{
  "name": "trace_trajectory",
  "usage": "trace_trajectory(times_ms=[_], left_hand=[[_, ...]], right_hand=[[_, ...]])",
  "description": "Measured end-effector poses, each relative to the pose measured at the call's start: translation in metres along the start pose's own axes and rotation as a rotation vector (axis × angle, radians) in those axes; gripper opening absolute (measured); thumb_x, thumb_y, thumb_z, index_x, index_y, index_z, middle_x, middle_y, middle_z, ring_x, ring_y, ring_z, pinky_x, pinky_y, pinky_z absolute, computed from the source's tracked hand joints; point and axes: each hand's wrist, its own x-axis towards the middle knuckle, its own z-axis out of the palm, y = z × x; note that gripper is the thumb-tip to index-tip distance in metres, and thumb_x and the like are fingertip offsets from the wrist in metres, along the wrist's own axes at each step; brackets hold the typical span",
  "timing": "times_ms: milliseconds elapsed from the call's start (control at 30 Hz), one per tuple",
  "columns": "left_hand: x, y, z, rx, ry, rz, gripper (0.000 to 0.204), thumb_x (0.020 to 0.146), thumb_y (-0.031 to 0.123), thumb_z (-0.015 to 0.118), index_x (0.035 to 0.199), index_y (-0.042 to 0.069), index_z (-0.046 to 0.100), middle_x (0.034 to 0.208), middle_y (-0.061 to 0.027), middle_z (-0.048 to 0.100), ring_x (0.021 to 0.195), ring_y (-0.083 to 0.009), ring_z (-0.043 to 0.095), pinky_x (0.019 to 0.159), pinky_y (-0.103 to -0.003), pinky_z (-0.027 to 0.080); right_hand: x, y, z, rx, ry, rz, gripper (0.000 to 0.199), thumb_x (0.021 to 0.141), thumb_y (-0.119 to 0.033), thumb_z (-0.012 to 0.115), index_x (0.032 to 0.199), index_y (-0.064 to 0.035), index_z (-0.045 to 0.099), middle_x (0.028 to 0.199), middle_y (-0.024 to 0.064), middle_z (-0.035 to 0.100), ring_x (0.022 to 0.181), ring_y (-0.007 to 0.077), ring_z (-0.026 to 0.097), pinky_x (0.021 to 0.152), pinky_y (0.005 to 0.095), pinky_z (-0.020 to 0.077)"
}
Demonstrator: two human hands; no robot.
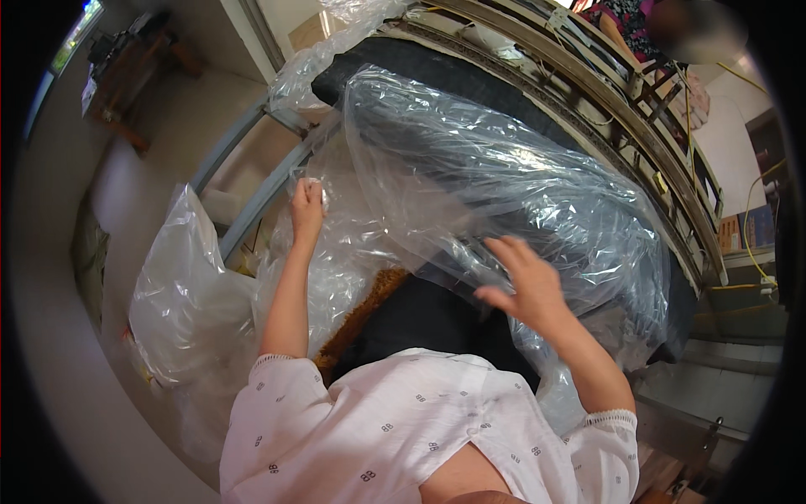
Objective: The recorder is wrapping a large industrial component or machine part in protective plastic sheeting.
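Observation:
Clear plastic sheeting lies crumpled and shiny over a long bundle of black fabric in front of me. Its near part drapes down toward my lap. My left hand is closed on an edge of the plastic at the left side, arm stretched forward. Over the middle of the sheeting, my right hand has its fingers spread and the thumb apart. Nothing shows in its grasp; whether its palm touches the plastic cannot be made out.
Behind the bundle runs a long machine with rails. A blue-grey metal frame stands at the left, beside more heaped plastic. Brown fuzzy material lies by my lap. Another person is at the far right; a wooden table stands far left.

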Motion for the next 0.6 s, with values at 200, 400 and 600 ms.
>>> trace_trajectory(times_ms=[200, 400, 600], left_hand=[[-0.055, 0.101, -0.013, -0.244, 0.007, 0.180, 0.025, 0.092, 0.016, 0.046, 0.113, 0.005, 0.052, 0.071, -0.0010, 0.052, 0.056, -0.0065, 0.048, 0.051, -0.020, 0.040], [-0.124, 0.187, 0.043, -0.350, -0.268, 0.377, 0.035, 0.093, 0.014, 0.043, 0.127, 0.005, 0.042, 0.091, -0.0081, 0.060, 0.074, -0.0130, 0.057, 0.070, -0.026, 0.047], [-0.190, 0.224, 0.132, -0.273, -0.755, 0.815, 0.045, 0.079, -0.002, 0.057, 0.123, 0.003, 0.047, 0.115, -0.0101, 0.058, 0.105, -0.0282, 0.055, 0.089, -0.034, 0.042]], right_hand=[[0.001, 0.025, 0.036, 0.101, -0.381, -0.048, 0.026, 0.074, -0.017, 0.065, 0.098, -0.0101, 0.057, 0.087, 0.0102, 0.060, 0.078, 0.0300, 0.061, 0.064, 0.0379, 0.0486], [-0.037, 0.116, -0.158, 0.406, 0.504, 0.525, 0.025, 0.084, -0.019, 0.058, 0.107, -0.0094, 0.057, 0.089, -0.0027, 0.057, 0.077, 0.0064, 0.052, 0.064, 0.0201, 0.0412], [-0.100, 0.099, -0.238, -0.696, 0.969, 0.365, 0.026, 0.086, -0.011, 0.054, 0.109, -0.0018, 0.054, 0.091, 0.0046, 0.055, 0.084, 0.0131, 0.054, 0.076, 0.0262, 0.0431]])
